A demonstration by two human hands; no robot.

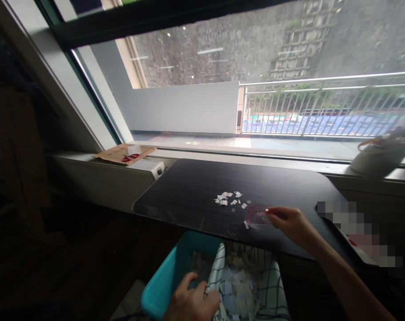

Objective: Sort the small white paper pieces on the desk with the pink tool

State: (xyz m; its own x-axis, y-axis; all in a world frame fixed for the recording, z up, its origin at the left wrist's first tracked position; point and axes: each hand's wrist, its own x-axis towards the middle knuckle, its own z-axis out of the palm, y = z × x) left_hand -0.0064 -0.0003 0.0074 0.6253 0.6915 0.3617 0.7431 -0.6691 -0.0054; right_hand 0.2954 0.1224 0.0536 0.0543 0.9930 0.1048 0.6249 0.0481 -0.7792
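Head view. Clock positions are taken from the centre of the view.

Right hand [287, 223]: at 4 o'clock, above the dark desk [182, 191]. The thumb and forefinger are brought together at the tips; they appear to be clamped on a small pale piece [267, 210], too small to identify. A pink-tinted, see-through item [254, 215] lies on the desk just beside the fingertips, at their 9 o'clock.

White scraps [224, 203]: located on the desk in a loose cluster, at 10 o'clock from the right fingertips. A few single scraps lie apart from the cluster, near the pink-tinted item.

Left hand [194, 302]: at 6 o'clock, below the front edge of the desk and well apart from the right hand. The fingers are bent and partly spread. The underside is hidden; whether the hand is closed on anything cannot be told.

Teal bin [152, 292]: at 7 o'clock, beside the left hand. Checked cloth [272, 276]: at 5 o'clock, lining a second compartment, with many pale pieces [237, 285] inside.

Brown paper [109, 154]: at 9 o'clock on the sill, carrying red handles [126, 158]. White pot [373, 158]: at 3 o'clock, by the window.
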